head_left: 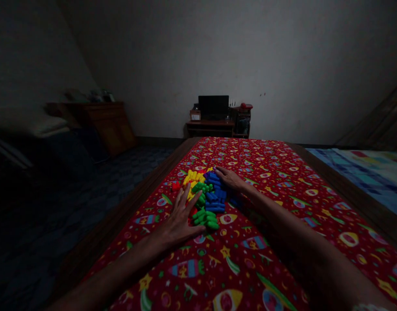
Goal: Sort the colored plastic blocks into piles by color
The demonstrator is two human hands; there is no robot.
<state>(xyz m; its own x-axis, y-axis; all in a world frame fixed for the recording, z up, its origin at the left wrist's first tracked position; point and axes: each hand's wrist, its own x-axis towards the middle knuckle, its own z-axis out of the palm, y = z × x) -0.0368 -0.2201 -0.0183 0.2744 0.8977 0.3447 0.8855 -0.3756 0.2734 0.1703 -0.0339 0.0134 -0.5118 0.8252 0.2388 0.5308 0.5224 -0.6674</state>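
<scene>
A heap of small, rounded toy pieces lies on a red patterned cloth (240, 255). Green pieces (206, 218) are at the near side, blue pieces (215, 196) at the right, and yellow pieces (194, 176) at the back left. A few red pieces (176, 186) show at the left edge. My left hand (182, 214) is open, its spread fingers around the left and near side of the heap. My right hand (230, 178) is open too, with its fingers stretched along the far right side beside the blue pieces. Neither hand visibly grips a piece.
The cloth covers a long surface with a brown border (120, 216). Beyond its far end stands a desk (209, 124) with a dark monitor (213, 106). A wooden cabinet (112, 127) is at the left, and a blue checked cloth (344, 168) lies at the right.
</scene>
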